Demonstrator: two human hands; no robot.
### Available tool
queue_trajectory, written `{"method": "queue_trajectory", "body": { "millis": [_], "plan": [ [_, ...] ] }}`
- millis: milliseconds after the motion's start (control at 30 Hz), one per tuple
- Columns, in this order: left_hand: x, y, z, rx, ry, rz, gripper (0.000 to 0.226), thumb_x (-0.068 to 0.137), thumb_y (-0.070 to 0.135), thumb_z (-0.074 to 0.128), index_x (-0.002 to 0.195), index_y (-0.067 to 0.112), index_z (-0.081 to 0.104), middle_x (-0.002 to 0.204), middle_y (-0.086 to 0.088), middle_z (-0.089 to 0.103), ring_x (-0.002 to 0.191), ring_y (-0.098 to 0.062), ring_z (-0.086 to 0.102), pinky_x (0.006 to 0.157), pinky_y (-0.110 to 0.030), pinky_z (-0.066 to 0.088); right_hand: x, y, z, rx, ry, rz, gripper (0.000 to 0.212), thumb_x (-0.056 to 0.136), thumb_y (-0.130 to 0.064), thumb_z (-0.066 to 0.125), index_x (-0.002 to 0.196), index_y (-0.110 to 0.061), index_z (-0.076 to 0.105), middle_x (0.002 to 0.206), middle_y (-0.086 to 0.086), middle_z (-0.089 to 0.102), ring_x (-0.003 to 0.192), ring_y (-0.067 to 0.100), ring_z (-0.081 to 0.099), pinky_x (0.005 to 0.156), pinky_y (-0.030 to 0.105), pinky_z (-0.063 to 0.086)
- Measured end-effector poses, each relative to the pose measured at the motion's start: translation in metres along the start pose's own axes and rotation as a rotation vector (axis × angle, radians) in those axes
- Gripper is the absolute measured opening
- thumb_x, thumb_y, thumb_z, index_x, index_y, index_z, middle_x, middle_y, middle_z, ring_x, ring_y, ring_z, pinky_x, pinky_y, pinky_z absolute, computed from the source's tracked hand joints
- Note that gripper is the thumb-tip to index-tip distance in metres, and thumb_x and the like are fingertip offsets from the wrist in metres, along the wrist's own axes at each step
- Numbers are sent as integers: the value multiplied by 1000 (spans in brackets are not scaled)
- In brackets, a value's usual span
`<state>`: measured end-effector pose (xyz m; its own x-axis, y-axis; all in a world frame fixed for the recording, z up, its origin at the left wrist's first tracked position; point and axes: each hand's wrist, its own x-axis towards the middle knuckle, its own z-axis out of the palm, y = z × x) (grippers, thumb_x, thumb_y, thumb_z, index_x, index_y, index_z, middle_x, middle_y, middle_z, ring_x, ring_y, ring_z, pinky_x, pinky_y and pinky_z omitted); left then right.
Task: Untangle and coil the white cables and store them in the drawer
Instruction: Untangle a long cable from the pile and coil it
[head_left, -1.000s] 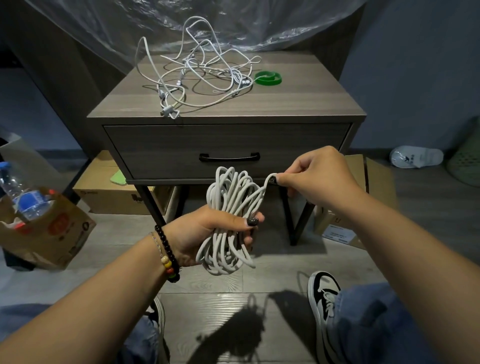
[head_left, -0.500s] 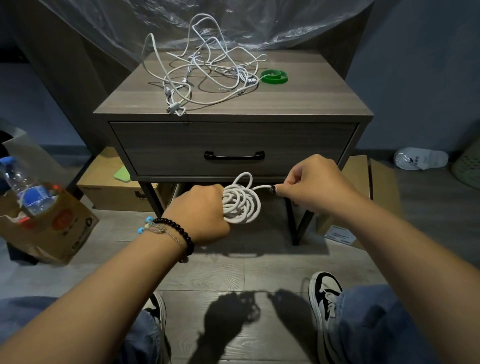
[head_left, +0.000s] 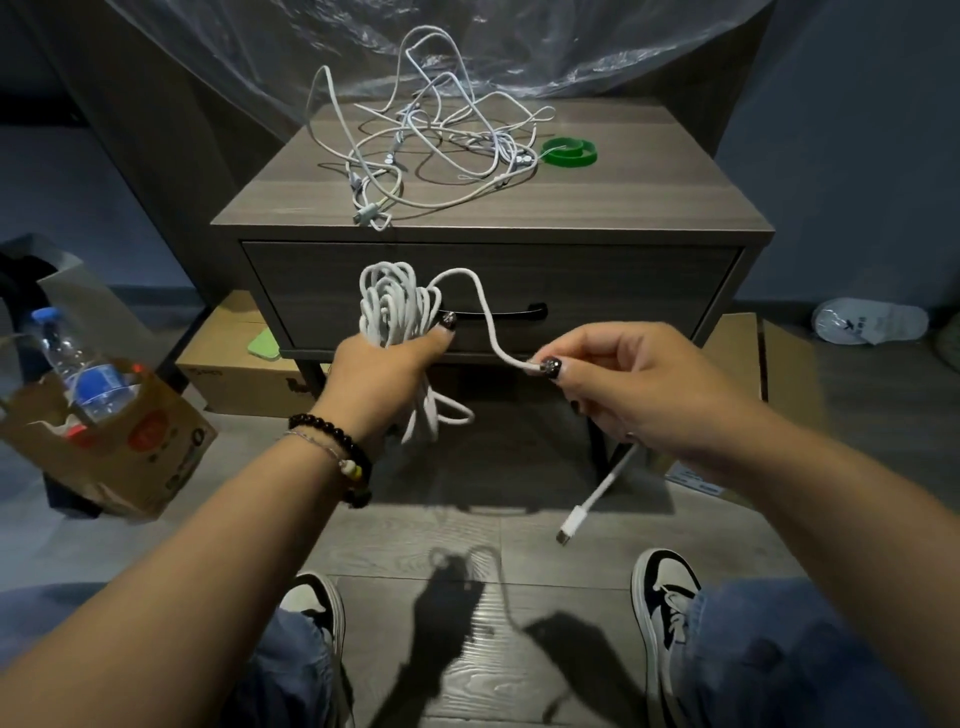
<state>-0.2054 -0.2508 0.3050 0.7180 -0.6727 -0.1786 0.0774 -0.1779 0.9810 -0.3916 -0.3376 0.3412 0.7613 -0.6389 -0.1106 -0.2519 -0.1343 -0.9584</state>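
Grey nightstand (head_left: 597, 202) carries tangled cables (head_left: 426, 140); left hand (head_left: 387, 371) grips coil (head_left: 395, 306), right hand (head_left: 639, 384) seemingly pinches its tail.

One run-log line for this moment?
left hand grips coiled cable | right hand pinches its free end | drawer closed | tangle on nightstand

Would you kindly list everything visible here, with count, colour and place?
coiled white cable: one, white, gripped in left hand, loose end in right hand
tangled white cables: several, white, on nightstand top
grey wooden nightstand: one, grey, centre, drawer closed
green ring: one, green, nightstand top
plastic water bottle: one, clear, in brown box, left
white slipper: one, floor, right
left hand: grips coil
right hand: pinches cable end
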Motion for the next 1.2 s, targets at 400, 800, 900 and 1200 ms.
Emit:
{"method": "queue_trajectory", "body": {
  "millis": [400,800,900,1200],
  "plan": [
    [-15,1,16,-428,-411,-244,30,70,38,67,86,13,61,62,-3,62,51,-14,62,49,-25,54,7,24,20,-557,206,-629,23,88,-18,57,104,-16,74,76,-18,52,68,-3,52,64,12,42],
    [-17,0,18,-291,-104,41,11,81,0,62,78,10,59,60,-3,59,55,-14,60,48,-25,50,-3,19,34,-478,86,-580,30,93,-18,51,116,-14,70,79,-25,50,74,-9,52,68,5,38],
    [-15,1,21,-379,19,60,15,83,-4,58,74,9,60,62,-4,65,63,-15,67,54,-26,55,-6,19,37,-374,68,-515,28,95,-11,54,119,-14,69,79,-25,53,76,-12,54,69,4,39],
    [4,0,15,-609,260,-59,11,84,7,62,74,4,61,60,-2,64,60,-14,66,63,-29,56,-11,12,41,-159,-28,-298,29,97,-13,52,118,-27,67,59,0,58,48,8,40,46,16,31]
  ]
}}
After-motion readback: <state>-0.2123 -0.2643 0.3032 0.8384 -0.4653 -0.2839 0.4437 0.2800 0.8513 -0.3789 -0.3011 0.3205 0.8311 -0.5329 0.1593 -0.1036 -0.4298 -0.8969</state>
